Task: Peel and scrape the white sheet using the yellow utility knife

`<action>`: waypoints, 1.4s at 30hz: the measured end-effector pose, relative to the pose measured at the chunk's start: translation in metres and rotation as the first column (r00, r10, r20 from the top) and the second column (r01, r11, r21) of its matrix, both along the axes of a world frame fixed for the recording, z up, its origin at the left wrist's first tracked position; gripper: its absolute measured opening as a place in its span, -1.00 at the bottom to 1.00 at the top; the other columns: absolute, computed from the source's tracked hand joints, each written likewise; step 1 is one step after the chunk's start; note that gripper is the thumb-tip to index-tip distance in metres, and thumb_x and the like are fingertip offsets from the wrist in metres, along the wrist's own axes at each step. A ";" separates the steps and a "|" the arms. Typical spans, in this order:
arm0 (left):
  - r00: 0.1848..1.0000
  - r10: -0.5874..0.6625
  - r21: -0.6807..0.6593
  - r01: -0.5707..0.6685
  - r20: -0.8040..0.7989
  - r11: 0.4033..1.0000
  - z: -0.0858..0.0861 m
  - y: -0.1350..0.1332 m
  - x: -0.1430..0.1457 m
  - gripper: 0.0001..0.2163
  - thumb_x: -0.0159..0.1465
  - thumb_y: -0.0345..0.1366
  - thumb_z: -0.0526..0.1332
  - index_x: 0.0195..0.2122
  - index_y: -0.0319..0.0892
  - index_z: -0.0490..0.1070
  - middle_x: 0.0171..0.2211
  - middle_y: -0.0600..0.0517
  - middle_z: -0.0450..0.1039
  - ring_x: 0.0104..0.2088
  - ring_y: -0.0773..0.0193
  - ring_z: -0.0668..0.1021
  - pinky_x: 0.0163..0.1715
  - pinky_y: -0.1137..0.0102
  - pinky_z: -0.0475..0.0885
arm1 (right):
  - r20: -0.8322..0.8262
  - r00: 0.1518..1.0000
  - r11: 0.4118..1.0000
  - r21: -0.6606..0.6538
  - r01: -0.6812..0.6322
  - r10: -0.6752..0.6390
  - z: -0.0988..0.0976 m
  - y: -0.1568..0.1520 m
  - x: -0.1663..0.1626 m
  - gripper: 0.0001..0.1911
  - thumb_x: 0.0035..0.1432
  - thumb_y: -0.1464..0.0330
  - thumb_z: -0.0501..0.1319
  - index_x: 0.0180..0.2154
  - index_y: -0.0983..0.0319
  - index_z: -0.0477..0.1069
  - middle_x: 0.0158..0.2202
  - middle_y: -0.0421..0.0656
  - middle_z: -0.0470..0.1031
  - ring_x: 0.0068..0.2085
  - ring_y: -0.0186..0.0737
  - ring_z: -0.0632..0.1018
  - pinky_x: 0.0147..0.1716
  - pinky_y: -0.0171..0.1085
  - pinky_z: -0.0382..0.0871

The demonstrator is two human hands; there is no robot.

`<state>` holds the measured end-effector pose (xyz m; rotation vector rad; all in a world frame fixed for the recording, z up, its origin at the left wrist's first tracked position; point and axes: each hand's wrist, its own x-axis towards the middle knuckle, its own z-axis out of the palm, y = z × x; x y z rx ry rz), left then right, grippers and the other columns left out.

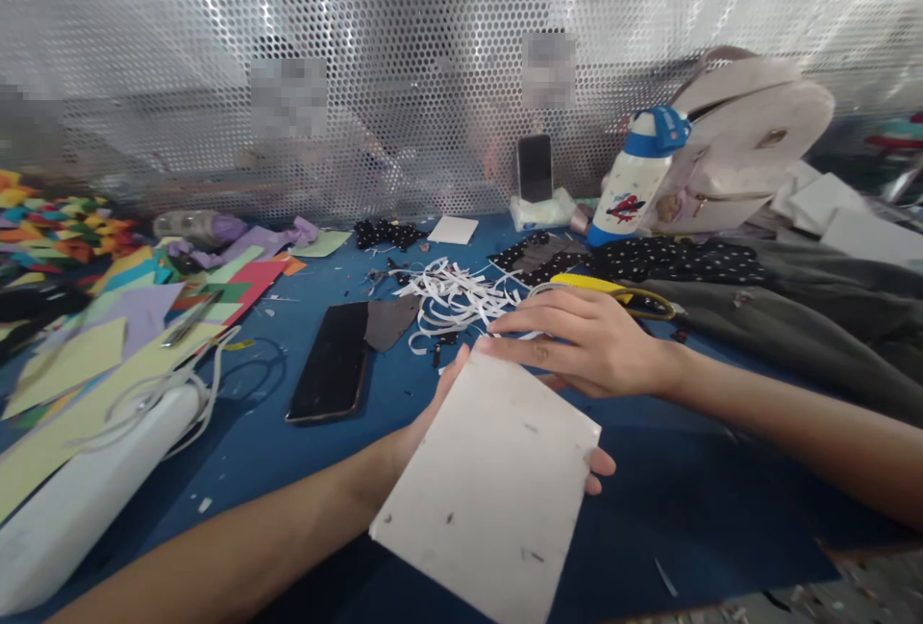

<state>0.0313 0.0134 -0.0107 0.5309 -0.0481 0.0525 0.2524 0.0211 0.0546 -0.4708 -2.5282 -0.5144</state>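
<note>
A white square card or thin board with a few dark specks lies tilted across my left hand. That hand supports it from underneath. Its fingertips curl past the card's right edge, and its thumb side shows along the upper left edge. My right hand reaches over the card's top corner, fingers stretched out, the fingertips touching or just above that corner. Behind the hands is a pile of curled white paper strips. Close by the right hand are yellow-handled scissors, partly hidden behind it.
Left of the card lie a black phone, a white power strip with a cable, and coloured paper sheets. Toward the perforated metal panel stand a propped phone, a blue-and-white bottle and a pale backpack. Dark cloth lies right.
</note>
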 end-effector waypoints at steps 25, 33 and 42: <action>1.000 0.027 -0.052 -0.026 0.016 0.998 0.002 0.002 0.004 -0.14 0.29 0.30 -0.11 0.28 -0.41 0.30 0.16 -0.25 0.44 0.14 -0.04 0.50 0.12 0.20 0.29 | 0.039 0.999 0.998 -0.059 0.030 -0.027 -0.005 0.005 -0.001 -0.53 0.42 0.37 0.05 0.31 0.17 0.22 0.11 -0.01 0.54 0.03 -0.08 0.57 -0.06 -0.08 0.46; 0.998 0.055 -0.066 -0.053 0.038 0.996 0.002 0.000 0.004 -0.11 0.33 0.34 -0.14 0.39 -0.38 0.12 0.20 -0.30 0.41 0.18 -0.04 0.48 0.18 0.15 0.22 | -0.059 0.998 0.970 -0.243 0.000 -0.014 0.003 0.000 -0.002 -0.45 0.33 0.46 0.06 0.33 0.25 0.18 0.13 0.02 0.53 0.11 -0.07 0.53 0.02 -0.05 0.46; 0.988 0.156 -0.065 -0.156 -0.014 0.986 0.009 0.000 0.004 -0.13 0.33 0.32 -0.02 0.44 -0.28 0.03 0.24 -0.38 0.35 0.22 -0.12 0.45 0.25 0.04 0.13 | -0.027 0.986 0.931 -0.335 0.147 -0.166 -0.004 0.018 0.004 -0.43 0.27 0.56 0.04 0.29 0.27 0.27 0.07 0.06 0.57 0.05 -0.05 0.57 -0.04 -0.04 0.51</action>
